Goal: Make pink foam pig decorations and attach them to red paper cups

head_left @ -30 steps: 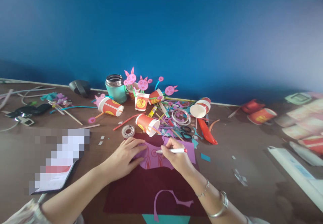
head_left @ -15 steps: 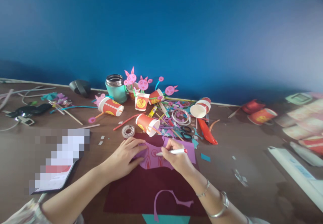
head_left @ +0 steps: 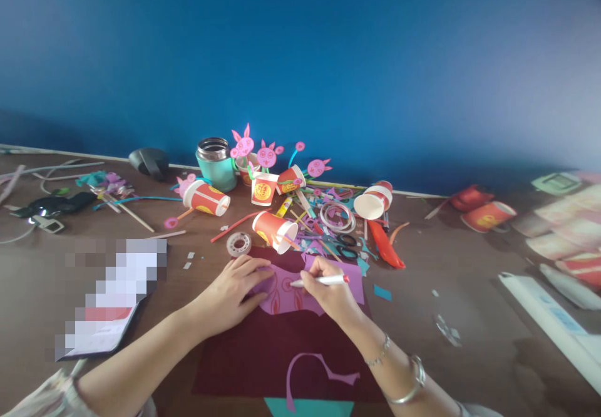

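Blue wall (head_left: 300, 66), brown table (head_left: 417, 317); right hand (head_left: 328, 288) pinches pen (head_left: 333, 280), left hand (head_left: 240, 290) spreads on paper (head_left: 287, 299).

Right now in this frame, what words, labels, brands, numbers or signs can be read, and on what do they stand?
None can be read.
Red paper cups: yellow round emblems, too small to make out.
Phone screen: pixelated, unreadable.
Yellow tube: any marking too small.
White object at right: blue area, blurred.
Purple paper: red drawn shapes, no lettering visible.
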`<state>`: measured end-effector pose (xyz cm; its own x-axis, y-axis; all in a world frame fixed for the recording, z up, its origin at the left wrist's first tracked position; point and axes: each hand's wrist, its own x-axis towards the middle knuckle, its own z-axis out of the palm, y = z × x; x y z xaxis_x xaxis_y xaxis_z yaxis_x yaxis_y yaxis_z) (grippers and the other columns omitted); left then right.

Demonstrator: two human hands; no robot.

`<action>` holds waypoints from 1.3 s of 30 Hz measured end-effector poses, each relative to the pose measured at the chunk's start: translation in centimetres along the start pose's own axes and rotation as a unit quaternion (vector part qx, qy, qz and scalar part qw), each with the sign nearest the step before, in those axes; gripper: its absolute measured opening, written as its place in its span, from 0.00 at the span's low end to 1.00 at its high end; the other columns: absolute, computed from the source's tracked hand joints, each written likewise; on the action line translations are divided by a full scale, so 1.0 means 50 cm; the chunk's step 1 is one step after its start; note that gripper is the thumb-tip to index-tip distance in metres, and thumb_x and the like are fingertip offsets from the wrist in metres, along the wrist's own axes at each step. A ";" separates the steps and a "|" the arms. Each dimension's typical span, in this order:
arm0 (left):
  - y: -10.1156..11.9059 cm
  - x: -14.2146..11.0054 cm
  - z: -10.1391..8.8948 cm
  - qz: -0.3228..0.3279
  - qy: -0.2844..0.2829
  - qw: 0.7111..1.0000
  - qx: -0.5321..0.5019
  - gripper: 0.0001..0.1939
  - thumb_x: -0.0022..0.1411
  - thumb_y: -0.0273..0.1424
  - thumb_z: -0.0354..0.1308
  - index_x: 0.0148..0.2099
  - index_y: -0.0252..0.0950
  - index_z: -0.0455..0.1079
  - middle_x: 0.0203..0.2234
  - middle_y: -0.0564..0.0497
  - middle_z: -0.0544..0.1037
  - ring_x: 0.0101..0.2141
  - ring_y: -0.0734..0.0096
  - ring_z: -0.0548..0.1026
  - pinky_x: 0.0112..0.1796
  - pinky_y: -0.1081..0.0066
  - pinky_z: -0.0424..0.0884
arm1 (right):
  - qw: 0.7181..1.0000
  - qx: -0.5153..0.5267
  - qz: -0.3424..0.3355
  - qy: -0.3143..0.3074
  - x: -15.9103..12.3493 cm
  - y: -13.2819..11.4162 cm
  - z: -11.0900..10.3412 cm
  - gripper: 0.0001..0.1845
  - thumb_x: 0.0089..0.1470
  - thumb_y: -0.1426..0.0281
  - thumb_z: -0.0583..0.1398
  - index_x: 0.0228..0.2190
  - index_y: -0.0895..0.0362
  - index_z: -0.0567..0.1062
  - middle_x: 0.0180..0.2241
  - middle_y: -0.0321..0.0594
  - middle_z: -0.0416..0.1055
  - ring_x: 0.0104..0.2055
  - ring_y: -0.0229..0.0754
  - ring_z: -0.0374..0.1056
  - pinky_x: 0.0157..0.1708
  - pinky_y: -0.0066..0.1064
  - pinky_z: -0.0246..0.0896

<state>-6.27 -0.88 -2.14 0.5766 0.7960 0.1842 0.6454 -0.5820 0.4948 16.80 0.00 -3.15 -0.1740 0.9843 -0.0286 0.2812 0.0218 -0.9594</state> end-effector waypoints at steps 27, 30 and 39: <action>-0.001 -0.001 0.002 -0.008 -0.009 1.000 0.002 0.17 0.63 0.32 0.52 0.54 0.41 0.66 0.51 0.46 0.69 0.50 0.60 0.66 0.52 0.57 0.64 | 1.000 0.009 0.010 -0.023 0.002 0.002 -0.001 0.15 0.51 0.64 0.60 0.21 0.54 0.60 0.16 0.31 0.66 0.19 0.36 0.64 0.21 0.26 0.57; 0.000 -0.001 0.002 -0.006 -0.004 1.000 0.002 0.17 0.63 0.32 0.52 0.54 0.41 0.66 0.51 0.46 0.69 0.49 0.60 0.67 0.51 0.57 0.64 | 1.000 0.007 0.009 -0.021 0.002 0.004 -0.002 0.15 0.51 0.64 0.60 0.20 0.54 0.61 0.16 0.31 0.66 0.20 0.37 0.65 0.21 0.27 0.57; 0.002 0.000 -0.001 -0.013 -0.013 1.000 0.004 0.17 0.63 0.32 0.53 0.54 0.41 0.66 0.51 0.46 0.69 0.50 0.60 0.66 0.52 0.57 0.64 | 1.000 0.005 0.010 -0.018 0.003 0.001 -0.002 0.14 0.50 0.65 0.60 0.20 0.54 0.61 0.16 0.31 0.66 0.19 0.36 0.63 0.20 0.26 0.56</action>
<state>-6.23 -0.92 -2.07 0.5721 0.8065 0.1494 0.6642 -0.5624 0.4926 16.87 0.16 -3.20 -0.2025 0.9776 -0.0569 0.2752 0.0011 -0.9614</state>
